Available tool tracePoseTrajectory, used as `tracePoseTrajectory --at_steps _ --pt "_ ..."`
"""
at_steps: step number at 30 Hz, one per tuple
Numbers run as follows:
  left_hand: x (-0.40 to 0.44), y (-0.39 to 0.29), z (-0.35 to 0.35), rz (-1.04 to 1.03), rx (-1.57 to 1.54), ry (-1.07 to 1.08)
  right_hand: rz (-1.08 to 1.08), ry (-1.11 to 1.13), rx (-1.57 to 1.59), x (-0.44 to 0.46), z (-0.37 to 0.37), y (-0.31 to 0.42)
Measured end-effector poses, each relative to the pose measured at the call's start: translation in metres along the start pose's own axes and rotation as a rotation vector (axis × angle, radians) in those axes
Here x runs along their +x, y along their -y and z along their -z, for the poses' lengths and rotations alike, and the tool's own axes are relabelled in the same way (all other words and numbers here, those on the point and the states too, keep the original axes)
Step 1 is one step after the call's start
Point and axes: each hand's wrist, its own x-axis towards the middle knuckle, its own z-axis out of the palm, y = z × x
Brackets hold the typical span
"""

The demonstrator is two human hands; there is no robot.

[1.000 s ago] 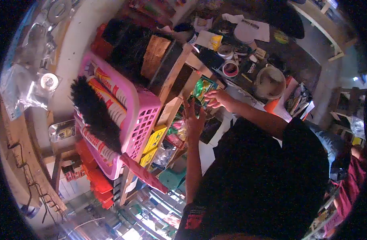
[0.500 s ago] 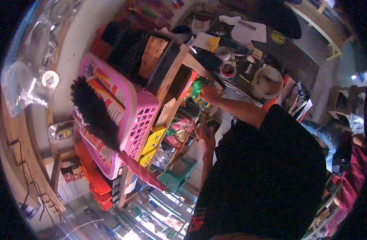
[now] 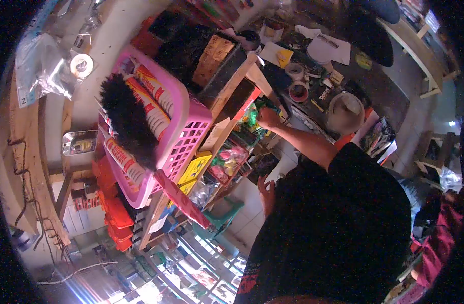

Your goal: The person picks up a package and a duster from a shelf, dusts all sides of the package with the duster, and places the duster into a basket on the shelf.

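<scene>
My right hand [image 3: 269,119] reaches to the upper part of a wooden shelf [image 3: 232,93], its fingers closed at a shiny green plastic packet [image 3: 253,118]. The fingertips are partly hidden, and what the packet contains cannot be made out. My left hand [image 3: 266,190] hovers beside the lower shelf, fingers bent and apart, holding nothing I can see. Closest to it on the shelf is a red tray [image 3: 223,175] with red and green plastic-wrapped items [image 3: 231,158].
A pink basket [image 3: 194,119] of sealant tubes [image 3: 151,93] and a black duster [image 3: 128,114] stands left of the shelf. Beyond is a dark table [image 3: 389,91] with a round tub [image 3: 346,112]. A green stool [image 3: 227,218] stands below; another person's maroon sleeve [image 3: 439,240] is at right.
The view has shifted. My left hand has drawn back from the shelf towards my body. My right hand stays at the green packet, which has moved slightly down against the shelf.
</scene>
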Motion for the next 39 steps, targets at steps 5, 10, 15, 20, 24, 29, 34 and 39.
tracePoseTrajectory --at_steps 5,10,15,20,24,29,34,39 --pt "0.034 0.035 0.0 -0.289 0.118 0.041 0.235 -0.034 0.445 -0.021 0.009 -0.012" --pt "0.046 0.029 0.013 -0.078 -0.324 0.181 0.11 0.332 0.708 -0.083 0.064 -0.024" --pt "0.028 -0.07 0.023 -0.017 -0.657 0.357 0.62 0.403 0.519 -0.153 0.122 -0.023" --pt "0.015 -0.099 0.05 -0.019 -0.57 0.544 0.26 0.56 0.721 -0.209 0.172 0.027" --pt "0.013 -0.095 0.07 -0.107 -0.429 0.608 0.438 0.354 0.663 -0.211 0.18 0.047" --pt "-0.013 -0.163 0.105 0.229 -0.602 0.825 0.088 0.41 0.736 -0.234 0.211 0.103" --pt "-0.018 -0.11 0.141 -0.027 -0.221 0.767 0.284 0.448 0.504 -0.249 0.184 0.129" --pt "-0.021 -0.003 0.143 0.23 -0.941 0.791 0.331 0.548 0.387 -0.267 0.183 0.186"
